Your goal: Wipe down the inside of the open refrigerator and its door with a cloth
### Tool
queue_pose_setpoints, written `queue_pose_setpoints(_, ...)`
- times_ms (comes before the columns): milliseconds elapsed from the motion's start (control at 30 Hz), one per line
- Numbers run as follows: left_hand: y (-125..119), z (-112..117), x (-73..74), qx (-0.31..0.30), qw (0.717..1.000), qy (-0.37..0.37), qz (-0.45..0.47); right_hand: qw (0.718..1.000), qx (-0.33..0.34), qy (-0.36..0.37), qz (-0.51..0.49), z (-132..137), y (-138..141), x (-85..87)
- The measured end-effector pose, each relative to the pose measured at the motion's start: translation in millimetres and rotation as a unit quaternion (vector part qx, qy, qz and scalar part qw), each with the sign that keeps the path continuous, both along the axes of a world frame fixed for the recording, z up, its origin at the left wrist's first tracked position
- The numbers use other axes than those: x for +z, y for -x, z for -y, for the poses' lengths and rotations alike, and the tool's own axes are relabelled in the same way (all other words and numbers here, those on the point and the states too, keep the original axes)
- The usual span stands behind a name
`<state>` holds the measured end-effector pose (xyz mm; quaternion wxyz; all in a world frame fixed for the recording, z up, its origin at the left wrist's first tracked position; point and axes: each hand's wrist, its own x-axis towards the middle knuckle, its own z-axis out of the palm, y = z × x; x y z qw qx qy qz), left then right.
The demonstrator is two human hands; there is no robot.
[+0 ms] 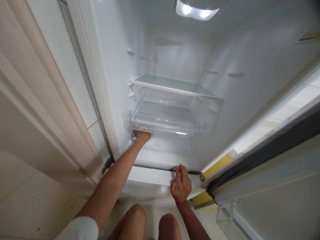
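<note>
My left hand reaches into an open refrigerator, at the left end just below a clear plastic drawer. Its fingers are hidden under the drawer's front, so I cannot see what they touch or hold. A small pale object shows beside the wrist. My right hand rests on the white ledge at the refrigerator's bottom front, its fingers stretched out over the dark seam. Over the drawer sits a glass shelf with a white front edge.
A lit lamp shines from the refrigerator's ceiling. The door with its dark gasket stands open on the right. To the left is a pinkish panelled surface. My knees are close to the front; yellow material shows near the hinge.
</note>
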<state>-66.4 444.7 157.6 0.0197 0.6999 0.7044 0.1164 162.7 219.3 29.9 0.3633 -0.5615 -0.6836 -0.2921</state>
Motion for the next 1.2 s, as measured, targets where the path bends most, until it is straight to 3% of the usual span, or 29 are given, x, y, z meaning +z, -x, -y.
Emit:
queue_pose_setpoints(133, -28.0, -22.4, 5.3, -0.067, 0.997, -0.01, 0.023, 1.0, 0.002, -0.005, 0.011, -1.0, -1.1, -0.8)
queue_pose_setpoints(233, -59.6, -15.0, 5.5, -0.137, 0.99, -0.015, 0.041, 1.0, 0.01, -0.008, 0.016, -1.5, -2.9, -0.8)
queue_pose_setpoints(400, -114.6, 47.9, 3.5, -0.294, 0.953, -0.034, 0.06, 1.0, 0.016, -0.004, 0.017, -2.2, -6.1, -2.9)
queue_pose_setpoints(533, -128.8, 100.6, 1.5, -0.37, 0.923, -0.073, 0.073, 1.0, 0.013, -0.01, 0.021, -3.0, -7.8, -5.7)
queue_pose_setpoints(633, -116.8, 117.9, 1.4, -0.364, 0.925, -0.085, 0.074, 0.999, 0.012, -0.011, 0.028, -3.2, -9.5, -6.2)
queue_pose_setpoints(800, -75.6, 127.9, 4.0, -0.33, 0.939, -0.086, 0.045, 0.999, 0.009, -0.009, 0.04, -0.9, -14.0, -6.6)
queue_pose_setpoints(1067, 10.6, 132.2, 1.7, -0.135, 0.986, -0.095, 0.006, 0.999, 0.016, -0.004, 0.04, 2.8, -19.9, -10.9)
queue_pose_setpoints(1200, 31.6, 137.7, -2.9, -0.095, 0.991, -0.098, -0.006, 0.999, 0.011, 0.0, 0.044, 3.7, -21.2, -11.3)
